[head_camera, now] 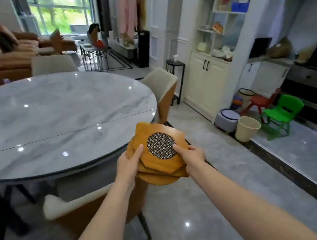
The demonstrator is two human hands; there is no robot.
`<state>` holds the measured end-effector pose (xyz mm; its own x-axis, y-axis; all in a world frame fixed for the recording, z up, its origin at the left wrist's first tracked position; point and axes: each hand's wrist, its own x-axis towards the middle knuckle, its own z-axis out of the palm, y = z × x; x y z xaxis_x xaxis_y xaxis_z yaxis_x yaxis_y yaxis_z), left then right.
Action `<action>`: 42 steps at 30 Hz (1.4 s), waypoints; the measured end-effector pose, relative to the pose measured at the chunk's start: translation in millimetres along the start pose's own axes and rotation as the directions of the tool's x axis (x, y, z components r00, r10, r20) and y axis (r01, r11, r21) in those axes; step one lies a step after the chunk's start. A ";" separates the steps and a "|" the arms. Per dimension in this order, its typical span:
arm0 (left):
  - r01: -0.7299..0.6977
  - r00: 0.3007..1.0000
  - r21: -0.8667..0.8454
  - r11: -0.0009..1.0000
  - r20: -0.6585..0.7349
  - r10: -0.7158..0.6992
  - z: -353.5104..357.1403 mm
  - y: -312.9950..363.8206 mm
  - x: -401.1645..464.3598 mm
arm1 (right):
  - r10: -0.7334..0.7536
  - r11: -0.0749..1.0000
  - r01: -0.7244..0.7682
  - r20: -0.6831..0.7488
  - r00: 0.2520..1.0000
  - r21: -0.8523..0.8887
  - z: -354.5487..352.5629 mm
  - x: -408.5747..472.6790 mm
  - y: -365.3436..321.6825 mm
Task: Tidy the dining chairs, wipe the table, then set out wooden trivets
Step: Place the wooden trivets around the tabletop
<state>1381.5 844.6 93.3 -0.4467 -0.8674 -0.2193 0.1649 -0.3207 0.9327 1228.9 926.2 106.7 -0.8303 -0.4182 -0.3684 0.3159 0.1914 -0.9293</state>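
Left hand (pixel 129 162) and right hand (pixel 191 154) both gripped a stack of wooden trivets (pixel 157 153), thumbs on top, held in air just off the near right edge of the marble desk (pixel 52 116). Tucked-in chairs (pixel 166 89) beyond.

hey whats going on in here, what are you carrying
A person stands beside the marble dining table, holding a stack of wooden trivets in both hands. The left hand grips the stack's left edge and the right hand its right, with one fingertip on the top trivet's round mesh insert. No trivet is on the table yet, and the chairs sit tucked in around it.
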 end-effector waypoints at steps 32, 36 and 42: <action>-0.062 0.713 -0.175 0.983 -0.696 -0.079 -245.0 46.2 226.2 | 0.272 0.953 -0.182 0.428 0.862 -0.241 385.4 145.7 4.2; -0.059 0.602 -0.144 0.988 -0.794 -0.080 -259.3 40.7 252.8 | 0.298 0.952 -0.225 0.461 0.836 -0.207 418.1 177.9 10.7; -0.052 0.464 -0.196 0.979 -0.873 -0.151 -281.3 17.8 270.6 | 0.316 0.944 -0.239 0.420 0.851 -0.226 454.1 211.9 42.2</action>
<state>1511.0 497.1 -29.9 0.5359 -0.6860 -0.4921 0.3573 -0.3438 0.8684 1274.8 442.5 -22.8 -0.4141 -0.6683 -0.6180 0.3927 0.4813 -0.7836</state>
